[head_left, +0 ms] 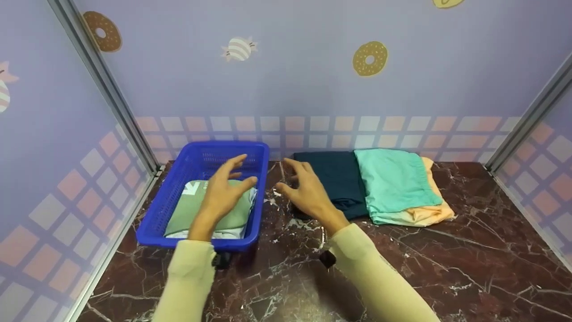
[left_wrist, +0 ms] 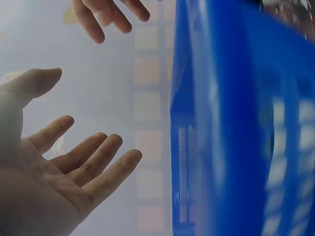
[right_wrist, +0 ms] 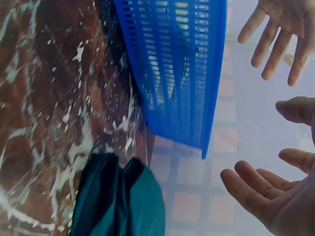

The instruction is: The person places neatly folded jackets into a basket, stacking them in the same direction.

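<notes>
In the head view my left hand (head_left: 222,193) hovers over the blue plastic basket (head_left: 156,210), fingers spread and holding nothing. Inside the basket lies a folded green garment (head_left: 178,213) with a white arrow print, on top of whitish cloth (head_left: 230,233). My right hand (head_left: 307,190) is raised between the basket and a folded dark navy garment (head_left: 333,167), its fingers loosely bent and nothing in them. The palms face each other across a gap. Both wrist views show the left hand (left_wrist: 74,172) and the right hand (right_wrist: 270,196) apart from the basket wall.
Right of the navy garment lies folded mint-green cloth (head_left: 393,179), partly over a peach-orange garment (head_left: 440,210). All rest on a dark red marbled tabletop (head_left: 464,259). A patterned back wall (head_left: 304,89) and side panels enclose the table.
</notes>
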Action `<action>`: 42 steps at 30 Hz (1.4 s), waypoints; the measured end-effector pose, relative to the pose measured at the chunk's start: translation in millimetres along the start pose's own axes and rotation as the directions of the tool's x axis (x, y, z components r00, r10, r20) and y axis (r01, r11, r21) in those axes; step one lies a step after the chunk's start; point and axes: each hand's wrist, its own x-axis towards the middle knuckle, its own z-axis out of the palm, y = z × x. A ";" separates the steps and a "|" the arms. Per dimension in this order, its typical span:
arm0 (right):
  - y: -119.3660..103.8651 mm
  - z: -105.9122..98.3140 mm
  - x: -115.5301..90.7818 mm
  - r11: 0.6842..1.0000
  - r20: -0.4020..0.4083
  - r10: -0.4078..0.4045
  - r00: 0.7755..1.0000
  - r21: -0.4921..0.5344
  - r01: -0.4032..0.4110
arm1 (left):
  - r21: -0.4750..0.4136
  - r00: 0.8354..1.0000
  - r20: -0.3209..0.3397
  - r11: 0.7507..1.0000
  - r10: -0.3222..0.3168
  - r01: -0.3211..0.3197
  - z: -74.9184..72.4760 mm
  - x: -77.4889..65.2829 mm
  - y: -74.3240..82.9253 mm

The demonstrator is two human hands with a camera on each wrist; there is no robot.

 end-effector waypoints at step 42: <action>114.8 -59.4 -70.9 0.942 -0.240 0.306 0.921 0.213 -0.258 | -0.210 0.996 -0.038 0.974 0.076 -0.082 146.8 -6.9 -19.6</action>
